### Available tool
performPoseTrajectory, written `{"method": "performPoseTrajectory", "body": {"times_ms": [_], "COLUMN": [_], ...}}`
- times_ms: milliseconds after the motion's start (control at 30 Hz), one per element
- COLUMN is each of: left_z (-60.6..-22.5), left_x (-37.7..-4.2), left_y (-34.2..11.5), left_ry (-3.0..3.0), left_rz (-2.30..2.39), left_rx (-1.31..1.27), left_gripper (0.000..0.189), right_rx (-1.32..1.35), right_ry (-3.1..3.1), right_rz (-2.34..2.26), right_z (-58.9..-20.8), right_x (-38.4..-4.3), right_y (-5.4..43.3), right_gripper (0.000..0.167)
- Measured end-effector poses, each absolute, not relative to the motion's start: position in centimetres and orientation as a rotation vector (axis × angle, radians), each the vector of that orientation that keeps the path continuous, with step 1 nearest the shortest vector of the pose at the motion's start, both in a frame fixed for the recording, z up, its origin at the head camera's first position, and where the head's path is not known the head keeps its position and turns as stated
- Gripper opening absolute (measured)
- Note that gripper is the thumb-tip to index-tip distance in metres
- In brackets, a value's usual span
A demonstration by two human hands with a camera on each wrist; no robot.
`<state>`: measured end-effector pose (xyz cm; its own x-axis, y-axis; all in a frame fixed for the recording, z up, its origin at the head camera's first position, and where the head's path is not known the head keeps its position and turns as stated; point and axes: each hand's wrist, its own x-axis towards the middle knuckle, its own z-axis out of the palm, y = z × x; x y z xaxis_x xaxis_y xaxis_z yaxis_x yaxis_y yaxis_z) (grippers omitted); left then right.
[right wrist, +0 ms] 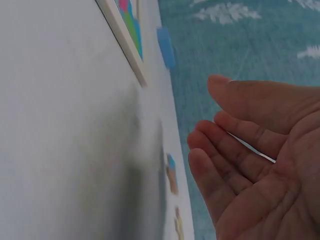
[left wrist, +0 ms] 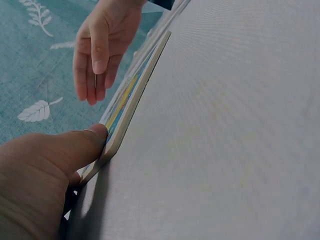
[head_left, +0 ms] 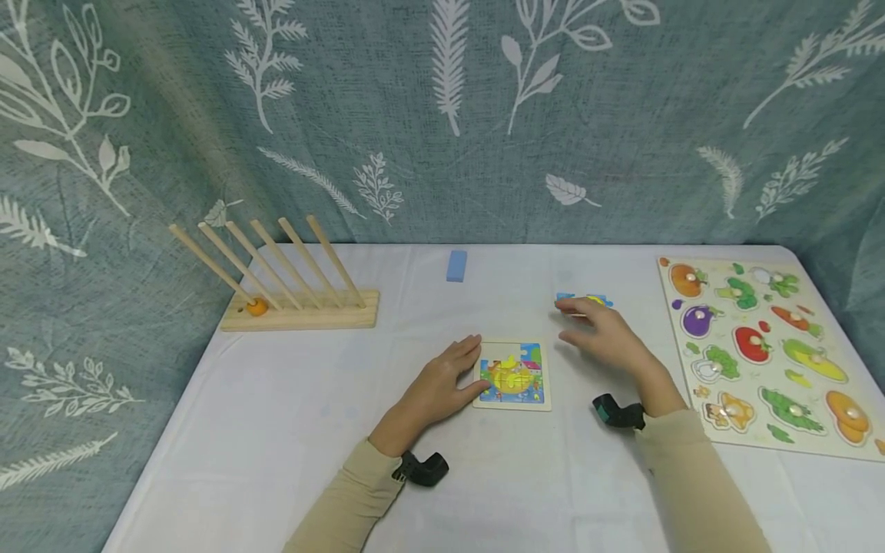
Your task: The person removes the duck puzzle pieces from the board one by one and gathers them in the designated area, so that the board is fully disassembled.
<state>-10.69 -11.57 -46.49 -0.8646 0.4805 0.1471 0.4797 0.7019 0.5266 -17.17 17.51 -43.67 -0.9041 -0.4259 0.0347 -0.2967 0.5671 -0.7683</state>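
Observation:
A square wooden jigsaw puzzle (head_left: 512, 376) with a yellow duck-like picture lies in its pale frame at the middle of the table. Bare wood shows at its upper left. My left hand (head_left: 440, 385) rests along the frame's left side, fingers extended near the top corner. Its thumb (left wrist: 90, 142) touches the puzzle's edge in the left wrist view. To the right, my right hand (head_left: 607, 338) hovers with loosely bent fingers and nothing between them. Just beyond its fingertips lie loose blue and yellow puzzle pieces (head_left: 600, 299), partly covered by that hand.
A wooden rack (head_left: 300, 316) with slanted pegs and one orange bead (head_left: 258, 307) stands at the left. A blue block (head_left: 456, 266) lies near the back edge. At the right is a vegetable knob board (head_left: 743, 388). A patterned curtain (head_left: 415, 115) hangs behind the table.

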Motion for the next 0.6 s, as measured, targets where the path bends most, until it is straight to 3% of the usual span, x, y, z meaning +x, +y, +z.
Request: {"method": "performPoseTrajectory", "body": {"times_ms": [600], "left_z": [-46.7], "left_x": [-10.8], "left_y": [-11.6], "left_ry": [2.901], "left_rz": [0.894], "left_rx": [0.812], "left_gripper": [0.063], "right_rx": [-0.826], "right_ry": [2.535], "right_rz": [-1.225], "right_z": [-45.5], "right_x": [-15.2], "right_y": [14.2], "right_gripper": [0.038]}}
